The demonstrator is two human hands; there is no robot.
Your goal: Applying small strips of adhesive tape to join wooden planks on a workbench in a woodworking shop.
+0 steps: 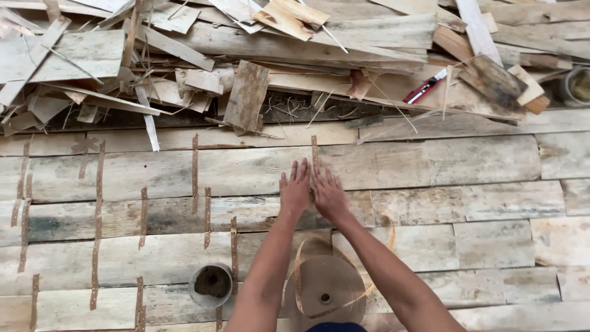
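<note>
My left hand (295, 189) and my right hand (329, 194) lie flat side by side on pale wood veneer sheets (381, 166), fingers spread and pointing away from me. Between the fingertips runs a narrow brown tape strip (314, 151) stuck across a seam between two sheets. Neither hand holds anything. A roll of brown paper tape (324, 289) lies under my forearms, with a loose curl of tape rising from it.
Several more brown tape strips (98, 203) cross seams at the left. A small round cup (211, 284) with dark contents stands beside the roll. A heap of veneer scraps (246, 55) fills the far side, with a red utility knife (424, 88) on it.
</note>
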